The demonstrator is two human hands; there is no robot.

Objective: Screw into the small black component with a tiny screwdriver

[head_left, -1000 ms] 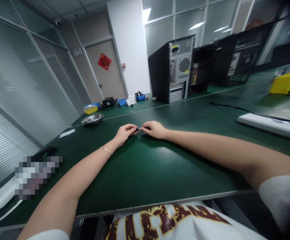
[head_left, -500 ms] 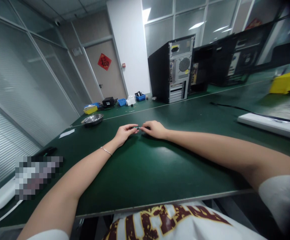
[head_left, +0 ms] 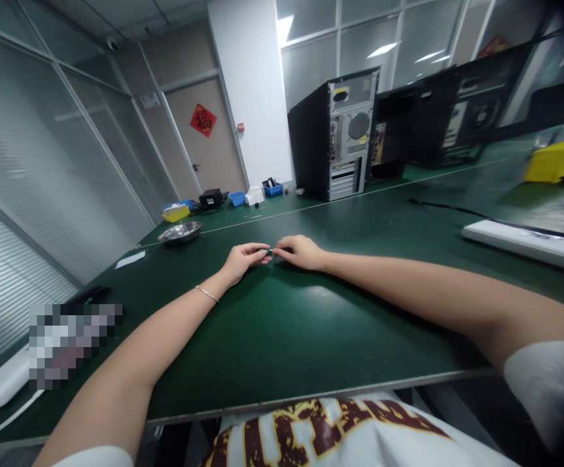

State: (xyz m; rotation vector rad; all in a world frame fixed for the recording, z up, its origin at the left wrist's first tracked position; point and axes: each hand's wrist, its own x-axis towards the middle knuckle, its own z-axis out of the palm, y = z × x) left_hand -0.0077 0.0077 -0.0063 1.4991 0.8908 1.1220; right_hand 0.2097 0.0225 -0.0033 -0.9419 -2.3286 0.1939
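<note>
White slip [head_left: 130,259]: one, lying on the green tabletop [head_left: 243,350]. Metal bowl [head_left: 181,232]: one, shiny, shallow, just beyond the slip. My left hand [head_left: 243,261]: bare, a thin bracelet on the wrist, thumb and fingers pinched on the small part. Small part [head_left: 268,251]: one, dark with a touch of green, held between my two hands over the middle of the tabletop; too small for me to identify. My right hand [head_left: 302,251]: bare, fingers curled, thumb and fingertip closed on the part's thin right end. Computer tower [head_left: 350,139]: one, upright, black sides, grey back panel, well beyond my hands. White bar [head_left: 520,243]: one, long, lying near my right forearm, a black cable [head_left: 450,207] alongside.
</note>
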